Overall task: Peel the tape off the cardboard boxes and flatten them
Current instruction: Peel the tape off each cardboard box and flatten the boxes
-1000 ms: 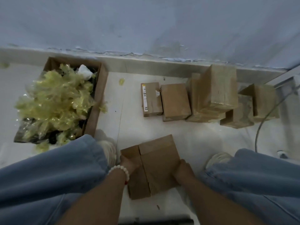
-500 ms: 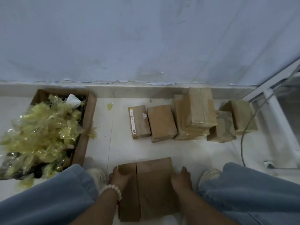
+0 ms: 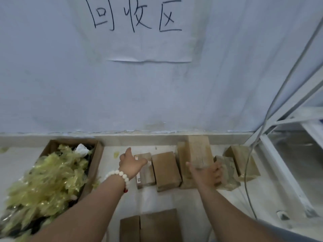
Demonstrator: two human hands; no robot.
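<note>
Top box [image 3: 198, 151] is gripped across its near end by right hand [image 3: 207, 173]; left hand [image 3: 131, 163] is held open, empty. Likely light, stiff, tape-slick: edges should be held.

Open floor [image 3: 183, 198] lies between the flat cardboard [image 3: 157, 226] and the row of boxes [image 3: 166, 169]. A scrap-filled carton [image 3: 95, 161] blocks the left, a cable [image 3: 247, 186] and frame [image 3: 284, 173] the right.

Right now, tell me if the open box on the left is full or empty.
Full: crumpled yellowish tape heaps above the rim of the box.
</note>
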